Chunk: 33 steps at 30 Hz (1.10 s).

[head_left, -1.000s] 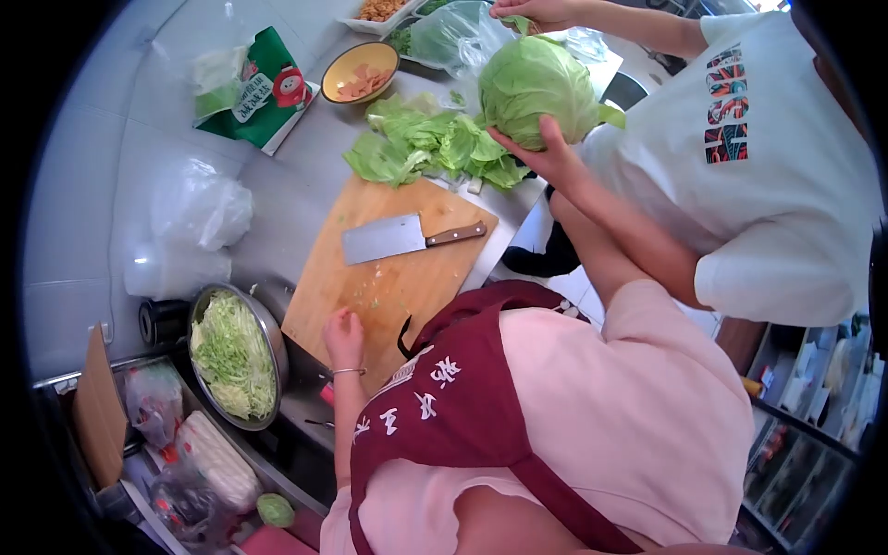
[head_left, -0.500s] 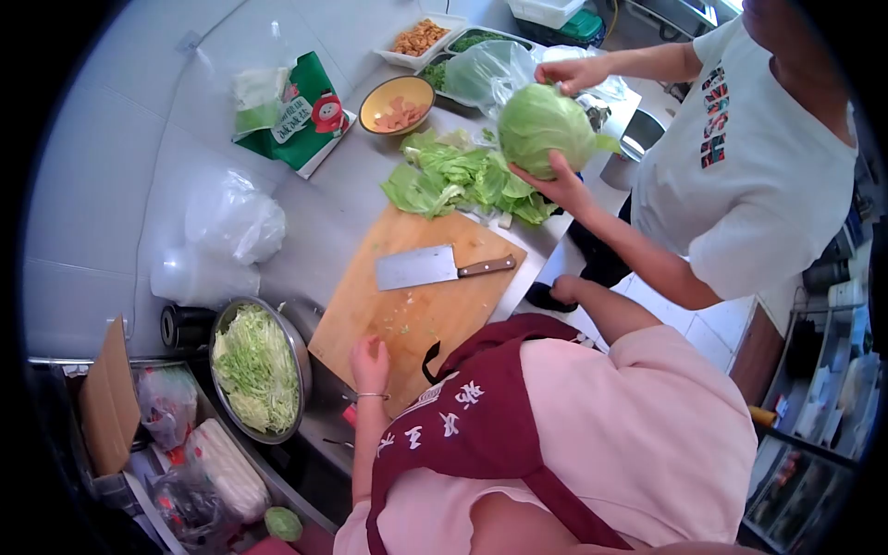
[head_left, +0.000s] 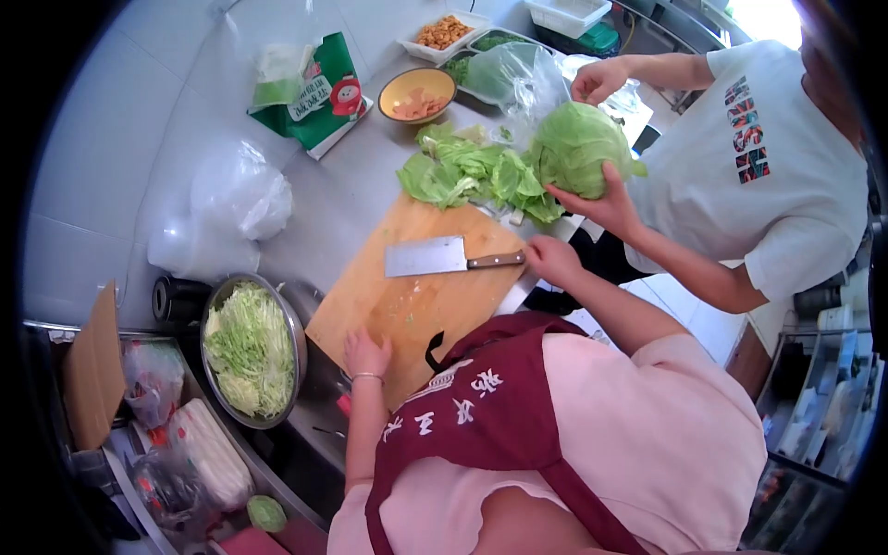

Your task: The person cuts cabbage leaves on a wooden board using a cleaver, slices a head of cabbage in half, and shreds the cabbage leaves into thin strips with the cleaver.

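Observation:
My left hand [head_left: 368, 352] rests at the near-left edge of the wooden cutting board [head_left: 370, 301], its fingers extended. My right hand [head_left: 552, 260] is beside the board's right corner, close to the handle end of a cleaver [head_left: 439, 256]. Its fingers are curled, and what they grip, if anything, is hidden. The cleaver lies flat across the board among small green scraps. Beyond the board is a pile of loose cabbage leaves [head_left: 472, 169]. Across the corner, another person's hands hold a whole green cabbage [head_left: 581, 148].
A steel bowl [head_left: 298, 356] of shredded cabbage stands left of the board. Behind it are clear plastic bags [head_left: 250, 199] and a green package [head_left: 324, 97]. A yellow bowl [head_left: 416, 95] holds pink slices. An open drawer with a cardboard piece [head_left: 92, 370] lies lower left.
My right hand has risen from low beside my body to the board's right corner. My left hand has settled onto the board's edge. The other person's cabbage has shifted slightly right.

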Each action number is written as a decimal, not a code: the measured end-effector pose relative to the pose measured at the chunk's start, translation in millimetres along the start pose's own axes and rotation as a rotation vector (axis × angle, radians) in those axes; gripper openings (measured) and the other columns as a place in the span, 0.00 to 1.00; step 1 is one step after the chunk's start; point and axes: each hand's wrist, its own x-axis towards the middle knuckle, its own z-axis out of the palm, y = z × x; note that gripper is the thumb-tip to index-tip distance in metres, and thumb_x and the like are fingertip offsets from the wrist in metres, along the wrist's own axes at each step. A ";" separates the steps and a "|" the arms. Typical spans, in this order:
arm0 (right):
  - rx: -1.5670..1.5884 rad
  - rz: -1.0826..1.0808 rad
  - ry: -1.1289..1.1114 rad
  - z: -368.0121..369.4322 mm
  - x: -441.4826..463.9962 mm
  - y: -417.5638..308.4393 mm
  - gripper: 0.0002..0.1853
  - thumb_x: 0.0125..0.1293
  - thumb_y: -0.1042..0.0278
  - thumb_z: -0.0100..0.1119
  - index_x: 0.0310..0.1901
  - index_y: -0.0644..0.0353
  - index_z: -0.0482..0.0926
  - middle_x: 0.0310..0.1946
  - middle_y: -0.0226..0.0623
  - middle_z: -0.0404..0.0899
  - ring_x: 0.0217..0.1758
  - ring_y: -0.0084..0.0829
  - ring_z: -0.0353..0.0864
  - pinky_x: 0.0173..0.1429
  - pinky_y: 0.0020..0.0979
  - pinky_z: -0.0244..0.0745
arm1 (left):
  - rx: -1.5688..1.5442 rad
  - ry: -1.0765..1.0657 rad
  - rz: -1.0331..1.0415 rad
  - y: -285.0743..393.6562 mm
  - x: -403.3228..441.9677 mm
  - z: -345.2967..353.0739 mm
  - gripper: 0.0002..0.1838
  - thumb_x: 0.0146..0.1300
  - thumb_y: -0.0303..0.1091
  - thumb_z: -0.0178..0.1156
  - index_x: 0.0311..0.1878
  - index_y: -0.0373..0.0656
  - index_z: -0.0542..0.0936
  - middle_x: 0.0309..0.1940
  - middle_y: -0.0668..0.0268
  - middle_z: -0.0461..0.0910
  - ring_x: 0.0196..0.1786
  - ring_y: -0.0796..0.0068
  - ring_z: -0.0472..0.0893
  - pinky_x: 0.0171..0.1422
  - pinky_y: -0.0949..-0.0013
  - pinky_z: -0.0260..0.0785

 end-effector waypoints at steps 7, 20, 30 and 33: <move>-0.250 -0.418 0.005 48.4 -2.2 -30.7 0.23 0.54 0.57 0.62 0.52 0.55 0.75 0.53 0.41 0.73 0.57 0.40 0.73 0.59 0.43 0.67 | 0.010 -0.388 -0.007 10.1 7.8 -5.6 0.36 0.56 0.51 0.61 0.62 0.35 0.68 0.60 0.41 0.66 0.65 0.44 0.65 0.69 0.52 0.59; -0.306 -0.400 -0.136 44.4 28.7 -30.5 0.18 0.51 0.65 0.60 0.46 0.55 0.75 0.45 0.41 0.75 0.55 0.40 0.74 0.57 0.42 0.69 | 0.028 -0.403 0.058 5.6 2.4 -18.7 0.40 0.58 0.50 0.60 0.66 0.33 0.62 0.62 0.37 0.63 0.68 0.40 0.60 0.73 0.52 0.53; -0.264 -0.350 -0.160 50.4 38.9 -25.0 0.20 0.49 0.63 0.60 0.46 0.54 0.73 0.45 0.40 0.75 0.55 0.43 0.74 0.57 0.44 0.68 | 0.014 -0.464 0.014 13.6 5.0 -21.2 0.40 0.58 0.52 0.59 0.67 0.33 0.62 0.66 0.32 0.57 0.70 0.36 0.57 0.75 0.54 0.51; -0.276 -0.318 -0.243 48.0 40.7 -25.1 0.21 0.49 0.61 0.61 0.46 0.53 0.73 0.46 0.40 0.76 0.55 0.42 0.74 0.57 0.43 0.69 | -0.011 -0.493 -0.011 15.6 3.4 -30.5 0.41 0.58 0.52 0.59 0.68 0.34 0.61 0.67 0.31 0.54 0.71 0.37 0.55 0.76 0.54 0.49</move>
